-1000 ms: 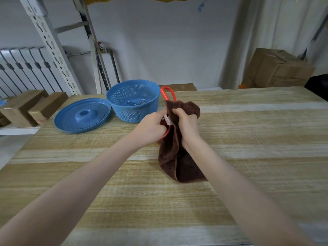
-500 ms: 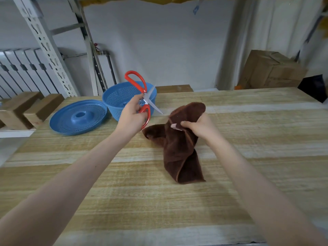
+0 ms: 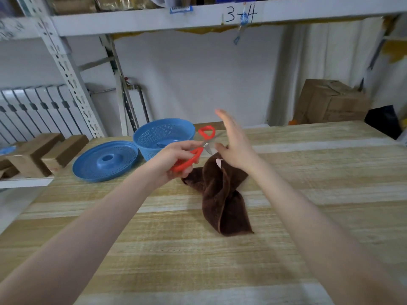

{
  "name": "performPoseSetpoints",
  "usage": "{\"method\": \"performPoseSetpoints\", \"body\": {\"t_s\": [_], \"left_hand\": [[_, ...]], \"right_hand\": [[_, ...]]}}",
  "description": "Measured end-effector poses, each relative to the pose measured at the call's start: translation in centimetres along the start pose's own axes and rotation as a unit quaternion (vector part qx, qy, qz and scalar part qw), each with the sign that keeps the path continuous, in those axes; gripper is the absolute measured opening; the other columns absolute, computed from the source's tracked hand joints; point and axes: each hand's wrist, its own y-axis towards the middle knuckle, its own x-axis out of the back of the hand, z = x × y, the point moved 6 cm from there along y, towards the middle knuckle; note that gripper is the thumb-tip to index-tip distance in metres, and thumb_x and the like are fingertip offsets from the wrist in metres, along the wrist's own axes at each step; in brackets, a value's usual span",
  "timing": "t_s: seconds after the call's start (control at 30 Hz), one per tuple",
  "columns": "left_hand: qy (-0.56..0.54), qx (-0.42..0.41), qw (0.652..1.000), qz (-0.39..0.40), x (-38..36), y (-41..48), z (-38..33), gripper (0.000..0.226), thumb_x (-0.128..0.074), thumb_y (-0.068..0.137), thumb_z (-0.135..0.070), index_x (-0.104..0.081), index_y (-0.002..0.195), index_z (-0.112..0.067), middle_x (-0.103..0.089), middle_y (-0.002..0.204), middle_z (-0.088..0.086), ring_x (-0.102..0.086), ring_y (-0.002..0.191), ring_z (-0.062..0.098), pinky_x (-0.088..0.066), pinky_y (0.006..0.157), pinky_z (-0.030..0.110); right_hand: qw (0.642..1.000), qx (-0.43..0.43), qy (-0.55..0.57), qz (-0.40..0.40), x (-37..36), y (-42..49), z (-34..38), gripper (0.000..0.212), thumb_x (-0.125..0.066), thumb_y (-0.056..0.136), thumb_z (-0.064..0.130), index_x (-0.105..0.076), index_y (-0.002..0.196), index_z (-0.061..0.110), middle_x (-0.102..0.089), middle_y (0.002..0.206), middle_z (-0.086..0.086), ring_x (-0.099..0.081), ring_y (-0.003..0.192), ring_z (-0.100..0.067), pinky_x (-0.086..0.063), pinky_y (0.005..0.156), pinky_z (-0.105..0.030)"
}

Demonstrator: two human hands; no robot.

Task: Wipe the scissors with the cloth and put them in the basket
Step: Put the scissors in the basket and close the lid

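Note:
My left hand [image 3: 176, 159] grips the red-handled scissors [image 3: 193, 154] by one handle loop, just right of the blue perforated basket [image 3: 164, 135]. The other red loop sticks up beside the basket's rim, and a short piece of blade shows near my right thumb. My right hand [image 3: 233, 142] is raised above the table with fingers spread and holds nothing. The brown cloth [image 3: 222, 194] lies crumpled on the wooden table [image 3: 308, 172] under and in front of my right hand. Something blue lies inside the basket.
A blue perforated lid [image 3: 105, 160] lies left of the basket. Wooden blocks [image 3: 44, 153] sit on a low shelf at the far left. A metal rack upright [image 3: 66, 71] and a radiator stand behind. A cardboard box [image 3: 330, 102] stands behind the table at the right.
My left hand pulled the scissors out of the cloth and now holds them beside the basket. My right hand let go of the cloth and lifted open. The cloth dropped onto the table.

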Motion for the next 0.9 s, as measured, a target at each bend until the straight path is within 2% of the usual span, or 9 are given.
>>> {"method": "performPoseSetpoints", "body": {"t_s": [0.07,0.13,0.23,0.33,0.43,0.53,0.6,0.73,0.9], "left_hand": [[-0.053,0.01,0.998,0.043,0.1,-0.5,0.0,0.045,-0.04,0.087,0.005,-0.058,0.126,-0.007,-0.05,0.065,-0.002,-0.034,0.04,0.006,-0.023,0.044,0.019],[-0.126,0.018,0.99,0.061,0.6,-0.9,-0.1,0.045,-0.041,0.086,0.0,-0.057,0.127,-0.004,-0.048,0.065,-0.003,-0.029,0.039,0.005,-0.016,0.047,0.021],[-0.191,0.028,0.978,0.077,0.8,-1.2,-0.2,0.043,-0.047,0.084,-0.011,-0.06,0.124,-0.004,-0.046,0.065,-0.003,-0.026,0.038,0.004,-0.014,0.047,0.021],[-0.194,0.027,0.978,0.066,0.9,-1.0,-0.5,0.035,-0.055,0.084,-0.02,-0.07,0.113,-0.007,-0.051,0.068,-0.003,-0.036,0.04,0.005,-0.029,0.042,0.018],[-0.093,0.04,0.995,0.006,1.3,-0.1,-0.5,0.028,-0.071,0.073,-0.038,-0.076,0.088,-0.015,-0.065,0.081,-0.001,-0.06,0.058,0.01,-0.048,0.059,0.021],[-0.055,0.03,0.998,-0.017,1.7,1.0,-0.4,0.074,-0.087,0.043,-0.063,-0.072,0.097,-0.015,-0.069,0.099,0.004,-0.066,0.094,0.019,-0.049,0.091,0.035],[-0.077,0.028,0.996,-0.024,1.8,1.5,-0.4,0.086,-0.081,0.052,-0.065,-0.066,0.118,-0.012,-0.066,0.108,0.007,-0.061,0.104,0.024,-0.044,0.099,0.04],[-0.08,0.027,0.996,-0.029,1.7,2.2,-1.0,0.041,-0.058,0.082,-0.054,-0.07,0.102,-0.02,-0.067,0.096,0.0,-0.06,0.092,0.018,-0.044,0.094,0.037],[-0.096,0.017,0.993,-0.071,3.1,3.6,-1.9,0.036,-0.061,0.089,-0.043,-0.068,0.1,-0.011,-0.07,0.09,0.001,-0.067,0.08,0.015,-0.056,0.079,0.029]], "right_hand": [[0.996,0.038,0.075,0.01,-0.1,0.5,0.4,0.049,-0.068,0.086,0.004,-0.052,0.132,0.006,-0.057,0.133,-0.008,-0.05,0.126,-0.008,-0.036,0.11,-0.029],[0.981,-0.005,0.194,0.021,-0.1,0.6,0.2,0.022,-0.068,0.086,0.002,-0.063,0.108,0.007,-0.069,0.105,-0.003,-0.064,0.099,0.0,-0.047,0.094,-0.021],[0.956,-0.074,0.283,0.023,-0.1,0.4,-0.5,0.021,-0.07,0.084,-0.001,-0.065,0.097,0.015,-0.071,0.095,-0.004,-0.068,0.086,-0.002,-0.051,0.085,-0.018],[0.954,-0.076,0.288,0.044,-0.7,0.2,0.6,0.017,-0.066,0.086,-0.002,-0.069,0.096,0.012,-0.072,0.081,0.01,-0.066,0.074,0.004,-0.05,0.074,-0.013],[0.942,-0.123,0.31,0.046,-1.4,0.1,1.0,0.011,-0.063,0.092,0.004,-0.067,0.088,0.013,-0.068,0.061,0.017,-0.062,0.058,0.005,-0.047,0.059,-0.011],[0.926,-0.162,0.339,0.029,-2.2,0.2,0.7,0.012,-0.061,0.093,0.008,-0.067,0.086,0.015,-0.069,0.063,0.01,-0.064,0.058,0.0,-0.049,0.059,-0.014],[0.919,-0.175,0.352,0.034,-3.1,0.3,0.9,0.008,-0.062,0.092,0.006,-0.069,0.094,0.005,-0.071,0.072,-0.001,-0.067,0.062,-0.006,-0.052,0.061,-0.018],[0.903,-0.199,0.379,0.028,-4.1,0.8,1.2,0.01,-0.064,0.091,0.004,-0.069,0.094,-0.004,-0.071,0.078,-0.005,-0.069,0.064,-0.008,-0.054,0.061,-0.018],[0.902,-0.221,0.356,0.103,-4.7,2.2,1.0,0.023,-0.062,0.094,0.013,-0.068,0.104,-0.007,-0.073,0.086,-0.014,-0.071,0.07,-0.013,-0.054,0.062,-0.017]]}}
